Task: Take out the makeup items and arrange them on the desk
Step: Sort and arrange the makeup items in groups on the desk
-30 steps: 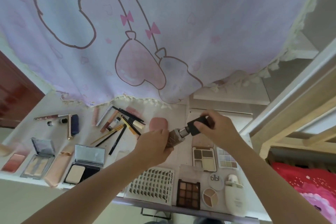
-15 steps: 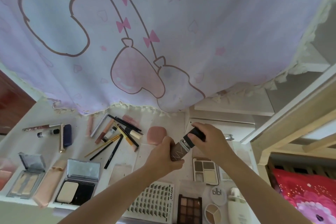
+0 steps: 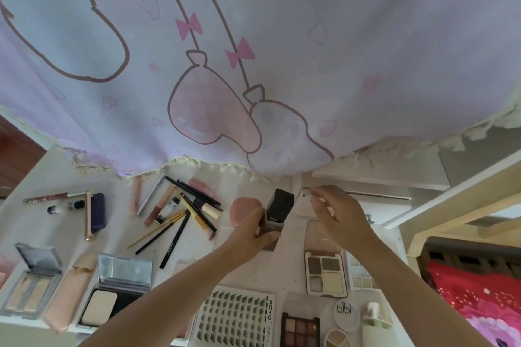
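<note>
My left hand (image 3: 255, 229) grips a brown foundation bottle with a square black cap (image 3: 279, 204), held upright above the white desk (image 3: 248, 270). My right hand (image 3: 337, 214) hovers just right of the cap, fingers apart and holding nothing. Makeup lies spread on the desk: a pile of pencils and brushes (image 3: 180, 214), a pink puff (image 3: 244, 210), an open powder compact (image 3: 112, 294), a lash tray (image 3: 236, 318), an eyeshadow quad (image 3: 324, 273) and a dark palette (image 3: 300, 329).
A lilac curtain with pink bows (image 3: 253, 51) hangs over the desk's far side. At the left lie a navy case (image 3: 97, 211), a small vial (image 3: 66, 207) and a mirrored compact (image 3: 31, 282). A white bottle (image 3: 376, 324) stands front right; red bedding (image 3: 476, 298) lies past the desk's right edge.
My right hand has let go of the black cap and opened beside it. The cap now sits on the bottle, which my left hand has turned upright.
</note>
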`<state>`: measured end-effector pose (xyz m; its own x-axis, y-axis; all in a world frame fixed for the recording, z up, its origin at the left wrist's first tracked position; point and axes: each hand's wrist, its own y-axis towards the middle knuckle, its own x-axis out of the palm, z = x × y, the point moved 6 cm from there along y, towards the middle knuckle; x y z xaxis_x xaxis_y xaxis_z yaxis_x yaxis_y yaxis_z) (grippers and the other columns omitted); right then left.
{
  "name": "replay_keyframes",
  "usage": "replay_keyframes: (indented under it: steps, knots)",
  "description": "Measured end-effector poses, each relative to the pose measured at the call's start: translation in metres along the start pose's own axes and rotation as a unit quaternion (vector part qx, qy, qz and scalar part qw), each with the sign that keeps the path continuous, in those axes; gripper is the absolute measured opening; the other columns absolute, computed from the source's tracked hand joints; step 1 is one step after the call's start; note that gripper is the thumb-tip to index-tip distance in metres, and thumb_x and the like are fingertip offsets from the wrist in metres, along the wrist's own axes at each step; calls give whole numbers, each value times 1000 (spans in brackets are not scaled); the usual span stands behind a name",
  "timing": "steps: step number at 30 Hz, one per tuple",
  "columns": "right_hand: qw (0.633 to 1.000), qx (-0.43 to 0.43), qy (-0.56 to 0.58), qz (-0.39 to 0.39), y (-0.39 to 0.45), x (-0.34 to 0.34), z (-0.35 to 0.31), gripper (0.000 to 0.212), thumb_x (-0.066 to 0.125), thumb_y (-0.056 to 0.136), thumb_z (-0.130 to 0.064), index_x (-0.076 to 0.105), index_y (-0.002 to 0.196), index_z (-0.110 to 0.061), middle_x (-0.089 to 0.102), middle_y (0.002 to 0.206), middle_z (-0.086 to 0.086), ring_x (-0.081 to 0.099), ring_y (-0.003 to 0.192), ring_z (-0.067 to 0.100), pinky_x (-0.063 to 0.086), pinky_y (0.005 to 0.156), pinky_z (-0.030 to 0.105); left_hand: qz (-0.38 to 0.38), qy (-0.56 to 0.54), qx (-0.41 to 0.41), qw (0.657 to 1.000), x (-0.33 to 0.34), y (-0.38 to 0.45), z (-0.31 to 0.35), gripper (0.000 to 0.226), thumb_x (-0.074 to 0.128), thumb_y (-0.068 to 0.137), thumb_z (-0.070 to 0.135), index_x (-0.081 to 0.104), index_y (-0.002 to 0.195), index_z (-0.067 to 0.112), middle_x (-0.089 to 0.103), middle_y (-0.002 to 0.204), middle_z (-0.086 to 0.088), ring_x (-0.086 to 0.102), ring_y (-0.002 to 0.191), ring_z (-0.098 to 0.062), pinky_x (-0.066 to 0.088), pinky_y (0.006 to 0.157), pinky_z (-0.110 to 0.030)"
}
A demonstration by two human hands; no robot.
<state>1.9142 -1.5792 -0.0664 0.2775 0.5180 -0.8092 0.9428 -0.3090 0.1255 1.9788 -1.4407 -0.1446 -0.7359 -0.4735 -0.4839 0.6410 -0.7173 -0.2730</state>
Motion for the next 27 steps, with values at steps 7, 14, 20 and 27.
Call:
replay_keyframes:
  steps: [7,14,20,27]
  knots:
    - [973,18,-229,6,-5,22,41,48,74,67,-2,60,112,2,57,121,25,51,114,46,35,95,61,90,99,-64,989,-6,46,-18,35,73,74,27,59,105,16,66,98,2,60,91,-15,48,84,-23]
    - [962,40,-267,-39,-9,37,57,68,77,62,-6,50,123,5,52,127,26,46,118,46,27,97,55,50,106,-29,993,7,65,-21,36,69,79,26,57,112,17,41,67,22,33,58,10,22,61,14]
    - [958,42,-282,-19,-10,38,56,77,81,52,-6,51,122,7,53,125,27,48,116,46,25,95,56,38,163,-20,986,5,69,-18,48,66,79,28,50,123,21,59,87,16,50,69,4,33,62,5]
    - [956,53,-287,-11,-10,41,57,83,85,44,-8,53,119,7,56,122,27,52,112,46,28,92,56,-72,406,-53,909,-8,65,-64,83,63,79,19,12,144,18,6,154,-6,-2,143,-26,8,116,-42]
